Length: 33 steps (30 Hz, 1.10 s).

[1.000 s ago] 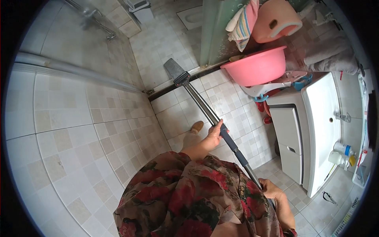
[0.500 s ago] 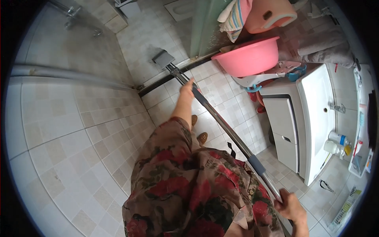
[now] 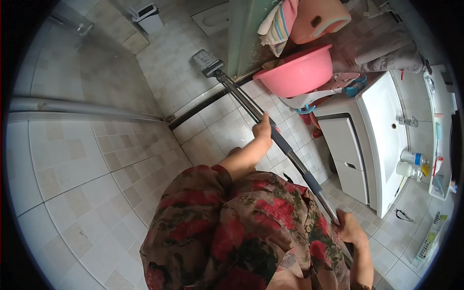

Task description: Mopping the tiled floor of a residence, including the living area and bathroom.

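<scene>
A long-handled flat mop [image 3: 302, 166] runs diagonally from the upper middle down to the lower right. Its grey rectangular head [image 3: 208, 63] is over the pale tiles beyond the dark-edged door sill, tilted so a mottled grey face shows. My left hand [image 3: 263, 130] is closed around the pole just above a dark grey sleeve [image 3: 281, 140], with the thumb pointing up along it. Lower down, near the pole's upper end, my right hand [image 3: 348, 227] grips the metal tube beside my floral clothing [image 3: 241, 212].
A pink basin [image 3: 299, 72] sits on a stand to the right, by the white washbasin cabinet [image 3: 343, 154]. A raised sill [image 3: 198, 104] crosses the floor. Tiled wall [image 3: 72, 179] stands on the left. Beyond the sill are a squat toilet [image 3: 212, 19] and a small bin [image 3: 150, 21].
My left hand and the dark grey sleeve have slid along the pole toward me, away from the mop head. The head has shifted slightly away and tipped. My right hand moved up slightly, still gripping.
</scene>
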Available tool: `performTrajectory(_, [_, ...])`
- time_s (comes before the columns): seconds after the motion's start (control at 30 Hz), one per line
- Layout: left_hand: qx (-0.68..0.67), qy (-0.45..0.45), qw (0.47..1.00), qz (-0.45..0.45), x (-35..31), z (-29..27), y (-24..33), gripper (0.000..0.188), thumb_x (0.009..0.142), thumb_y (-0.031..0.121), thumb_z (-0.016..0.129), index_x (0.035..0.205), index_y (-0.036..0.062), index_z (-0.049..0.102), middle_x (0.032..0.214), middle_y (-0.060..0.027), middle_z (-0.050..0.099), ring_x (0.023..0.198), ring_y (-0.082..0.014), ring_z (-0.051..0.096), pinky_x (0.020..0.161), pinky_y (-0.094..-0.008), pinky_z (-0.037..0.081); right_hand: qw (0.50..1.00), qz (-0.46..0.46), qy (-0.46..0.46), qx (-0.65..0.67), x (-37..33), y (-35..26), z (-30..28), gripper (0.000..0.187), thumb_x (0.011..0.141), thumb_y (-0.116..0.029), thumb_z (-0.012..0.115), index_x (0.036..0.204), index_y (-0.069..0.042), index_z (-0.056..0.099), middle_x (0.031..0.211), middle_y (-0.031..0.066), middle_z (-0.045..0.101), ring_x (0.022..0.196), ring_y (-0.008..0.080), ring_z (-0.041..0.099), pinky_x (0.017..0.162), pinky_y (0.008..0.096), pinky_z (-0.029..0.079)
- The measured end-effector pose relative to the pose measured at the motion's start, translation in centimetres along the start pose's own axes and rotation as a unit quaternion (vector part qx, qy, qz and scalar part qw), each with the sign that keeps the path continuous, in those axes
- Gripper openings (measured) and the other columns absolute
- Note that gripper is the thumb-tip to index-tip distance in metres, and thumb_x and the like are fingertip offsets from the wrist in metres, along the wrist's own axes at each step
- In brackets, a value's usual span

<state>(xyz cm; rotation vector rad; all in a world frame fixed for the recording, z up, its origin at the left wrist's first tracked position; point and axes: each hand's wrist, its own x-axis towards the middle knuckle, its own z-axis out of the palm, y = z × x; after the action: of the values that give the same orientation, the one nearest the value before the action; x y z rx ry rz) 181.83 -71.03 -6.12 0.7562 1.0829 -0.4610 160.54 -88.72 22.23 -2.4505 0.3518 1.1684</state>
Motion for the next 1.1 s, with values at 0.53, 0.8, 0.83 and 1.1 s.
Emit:
performTrajectory(0.53, [0.004, 0.006, 0.998, 0.057, 13.8, -6.4, 17.7, 0.041, 0.08, 0.029, 0.063, 0.101, 0.0002, 0.043, 0.088, -0.0192, 0.051, 0.056, -0.0343, 0.056, 0.044, -0.0492, 0.051, 0.999, 0.04, -0.008, 0.016, -10.1, -3.8, -2.3, 0.016, 0.065, -0.01, 0.061, 0.073, -0.001, 0.051, 0.054, 0.0168, 0.049, 0.048, 0.0262, 0.048, 0.049, 0.035, 0.04])
performTrajectory(0.8, [0.01, -0.019, 0.99, 0.138, 7.4, -4.5, 9.8, 0.048, 0.078, 0.046, 0.059, 0.087, -0.0003, 0.049, 0.076, -0.0122, 0.053, 0.06, -0.0244, 0.056, 0.055, -0.0392, 0.051, 0.996, 0.046, -0.06, 0.038, -6.8, -0.8, 0.1, 0.011, 0.065, -0.006, 0.056, 0.074, -0.001, 0.051, 0.05, 0.0085, 0.051, 0.047, 0.0158, 0.054, 0.047, 0.0309, 0.042])
performTrajectory(0.83, [0.031, -0.026, 0.991, 0.124, 8.8, -4.6, 4.6, 0.056, 0.075, 0.051, 0.061, 0.089, -0.0021, 0.051, 0.08, -0.0137, 0.055, 0.07, -0.0252, 0.059, 0.063, -0.0367, 0.05, 0.997, 0.013, -0.06, 0.039, -4.2, -0.8, 0.6, 0.011, 0.067, -0.005, 0.055, 0.075, 0.0, 0.049, 0.05, 0.0075, 0.051, 0.046, 0.0135, 0.052, 0.046, 0.031, 0.041])
performTrajectory(1.1, [-0.008, 0.055, 0.994, 0.092, 12.1, -5.7, 5.9, 0.056, 0.075, 0.037, 0.066, 0.104, -0.0068, 0.047, 0.1, -0.0178, 0.056, 0.07, -0.0287, 0.06, 0.063, -0.0398, 0.053, 0.999, -0.036, 0.012, 0.019, -0.5, -3.2, 2.8, 0.019, 0.069, -0.01, 0.06, 0.081, 0.003, 0.052, 0.065, 0.0263, 0.051, 0.06, 0.0413, 0.051, 0.056, 0.0409, 0.041])
